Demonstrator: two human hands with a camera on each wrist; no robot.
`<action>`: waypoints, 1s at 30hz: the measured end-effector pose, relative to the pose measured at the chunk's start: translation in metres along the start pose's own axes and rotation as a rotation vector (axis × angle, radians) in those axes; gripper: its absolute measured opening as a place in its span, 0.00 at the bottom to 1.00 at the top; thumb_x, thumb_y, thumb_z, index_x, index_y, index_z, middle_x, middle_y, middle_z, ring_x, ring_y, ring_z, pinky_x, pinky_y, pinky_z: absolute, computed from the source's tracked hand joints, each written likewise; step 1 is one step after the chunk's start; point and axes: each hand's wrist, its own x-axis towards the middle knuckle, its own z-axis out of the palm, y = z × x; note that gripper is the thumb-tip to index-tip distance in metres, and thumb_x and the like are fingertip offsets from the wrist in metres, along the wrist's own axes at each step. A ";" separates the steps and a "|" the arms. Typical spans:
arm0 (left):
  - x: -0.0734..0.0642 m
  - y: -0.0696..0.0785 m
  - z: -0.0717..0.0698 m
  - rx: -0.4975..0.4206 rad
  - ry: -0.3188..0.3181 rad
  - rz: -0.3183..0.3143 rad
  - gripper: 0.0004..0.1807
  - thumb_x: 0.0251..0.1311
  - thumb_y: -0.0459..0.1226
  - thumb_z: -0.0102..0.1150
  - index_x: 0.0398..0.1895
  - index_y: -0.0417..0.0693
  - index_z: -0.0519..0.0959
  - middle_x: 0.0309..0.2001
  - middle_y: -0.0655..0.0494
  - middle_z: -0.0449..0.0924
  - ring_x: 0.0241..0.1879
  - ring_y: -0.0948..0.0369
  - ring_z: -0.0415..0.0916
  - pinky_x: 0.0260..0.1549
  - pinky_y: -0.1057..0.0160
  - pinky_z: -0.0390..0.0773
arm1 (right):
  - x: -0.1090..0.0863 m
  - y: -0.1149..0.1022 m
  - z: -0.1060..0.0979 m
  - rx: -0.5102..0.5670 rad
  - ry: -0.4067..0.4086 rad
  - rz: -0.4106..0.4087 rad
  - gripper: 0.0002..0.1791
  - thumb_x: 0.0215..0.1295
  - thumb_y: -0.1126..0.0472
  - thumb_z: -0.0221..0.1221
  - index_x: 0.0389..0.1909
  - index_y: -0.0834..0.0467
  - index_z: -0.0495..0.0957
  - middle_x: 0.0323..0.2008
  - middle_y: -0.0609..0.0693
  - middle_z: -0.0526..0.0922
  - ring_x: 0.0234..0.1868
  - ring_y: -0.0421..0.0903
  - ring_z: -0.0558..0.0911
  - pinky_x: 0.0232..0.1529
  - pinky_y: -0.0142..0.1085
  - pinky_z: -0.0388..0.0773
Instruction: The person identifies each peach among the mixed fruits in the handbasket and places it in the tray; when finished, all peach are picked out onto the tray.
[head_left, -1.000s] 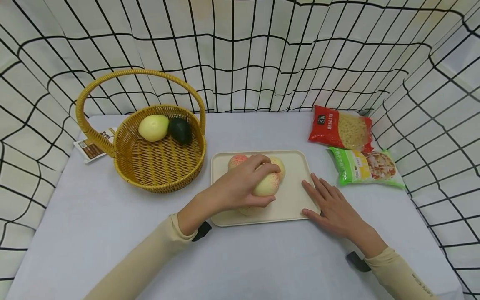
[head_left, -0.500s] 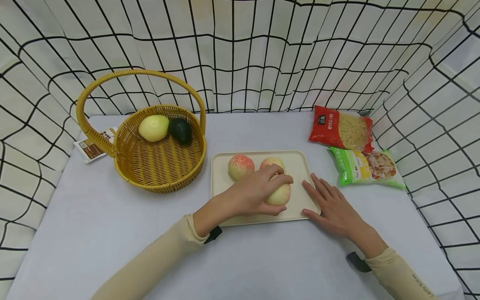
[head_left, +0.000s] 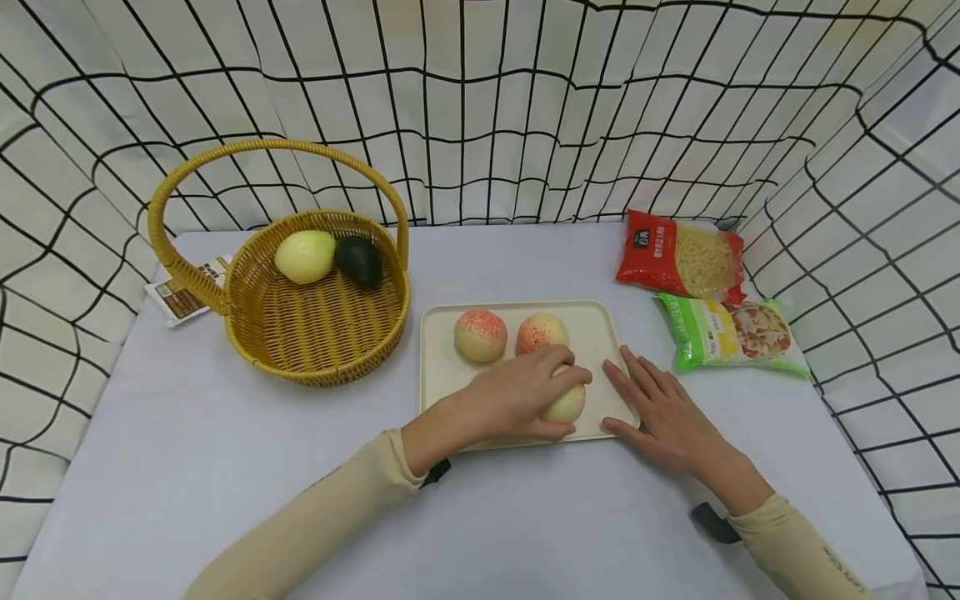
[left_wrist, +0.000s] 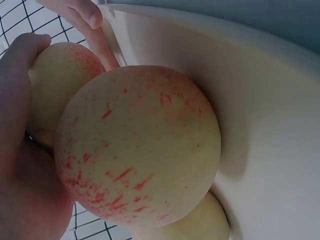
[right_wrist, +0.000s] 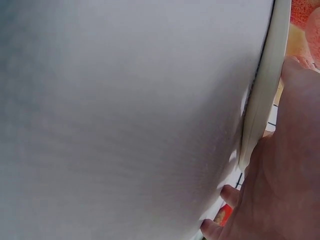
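Note:
My left hand (head_left: 513,396) grips a pale peach (head_left: 567,406) with red speckles, over the front right part of a cream tray (head_left: 441,367). Two more peaches, a left one (head_left: 480,336) and a right one (head_left: 542,330), sit along the tray's back. In the left wrist view a large peach (left_wrist: 137,145) fills the foreground, close by the palm; the head view hides it under the hand. The held peach (left_wrist: 57,82) shows behind it, the thumb against its side. My right hand (head_left: 663,412) lies with straight, spread fingers on the tray's right rim.
A yellow wicker basket (head_left: 315,367) with a tall handle stands left, holding a light yellow-green fruit (head_left: 305,257) and a dark green avocado-like one (head_left: 359,262). Beside it lies a brown-white packet (head_left: 180,300). A red bag (head_left: 678,256) and a green bag (head_left: 738,333) lie right. Black-lined netting surrounds the table.
My left hand has carried the peach rightward and toward the front of the tray, uncovering the two peaches at the back. The right hand has stayed at the tray's rim.

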 end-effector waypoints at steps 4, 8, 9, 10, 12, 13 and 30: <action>0.001 0.001 0.003 0.014 -0.010 0.003 0.32 0.68 0.55 0.67 0.72 0.61 0.71 0.64 0.57 0.73 0.60 0.61 0.75 0.48 0.63 0.84 | 0.001 0.000 0.000 -0.004 0.001 -0.002 0.47 0.75 0.35 0.57 0.87 0.44 0.50 0.88 0.54 0.46 0.85 0.65 0.55 0.79 0.68 0.57; 0.002 0.000 0.006 0.033 -0.016 0.015 0.32 0.67 0.54 0.67 0.72 0.61 0.71 0.62 0.58 0.73 0.61 0.61 0.74 0.47 0.64 0.83 | 0.001 0.000 0.000 -0.004 0.003 -0.005 0.47 0.75 0.35 0.58 0.87 0.44 0.51 0.88 0.54 0.45 0.85 0.65 0.55 0.79 0.68 0.57; 0.003 0.000 0.007 0.037 -0.019 0.014 0.32 0.67 0.54 0.67 0.72 0.61 0.72 0.62 0.58 0.73 0.60 0.62 0.74 0.47 0.65 0.83 | 0.001 0.000 0.000 -0.002 0.001 -0.004 0.47 0.75 0.35 0.57 0.87 0.44 0.51 0.88 0.54 0.45 0.85 0.65 0.55 0.79 0.68 0.57; 0.003 0.000 0.008 0.043 -0.022 0.013 0.32 0.67 0.54 0.67 0.72 0.61 0.72 0.62 0.58 0.73 0.60 0.62 0.74 0.47 0.65 0.83 | 0.001 -0.001 0.000 -0.001 0.000 -0.004 0.47 0.75 0.35 0.57 0.87 0.44 0.51 0.88 0.54 0.46 0.85 0.65 0.55 0.79 0.69 0.57; 0.004 0.000 0.009 0.051 -0.029 0.009 0.32 0.67 0.54 0.67 0.72 0.61 0.71 0.62 0.58 0.73 0.60 0.62 0.74 0.47 0.65 0.83 | 0.001 -0.001 -0.001 0.001 -0.002 -0.003 0.47 0.75 0.35 0.57 0.87 0.45 0.51 0.88 0.55 0.46 0.85 0.65 0.55 0.78 0.69 0.57; 0.004 0.000 0.009 0.052 -0.033 0.006 0.32 0.67 0.54 0.67 0.72 0.61 0.71 0.62 0.58 0.73 0.61 0.62 0.74 0.46 0.65 0.83 | 0.002 -0.001 -0.001 0.003 -0.003 -0.002 0.47 0.75 0.35 0.57 0.87 0.45 0.51 0.88 0.55 0.46 0.85 0.65 0.55 0.79 0.69 0.57; 0.007 0.003 0.013 0.126 -0.089 -0.012 0.34 0.65 0.55 0.69 0.72 0.61 0.71 0.62 0.58 0.74 0.61 0.60 0.74 0.48 0.63 0.84 | 0.001 0.000 0.000 0.011 -0.001 0.002 0.47 0.75 0.35 0.58 0.87 0.44 0.51 0.88 0.55 0.45 0.85 0.65 0.55 0.79 0.69 0.57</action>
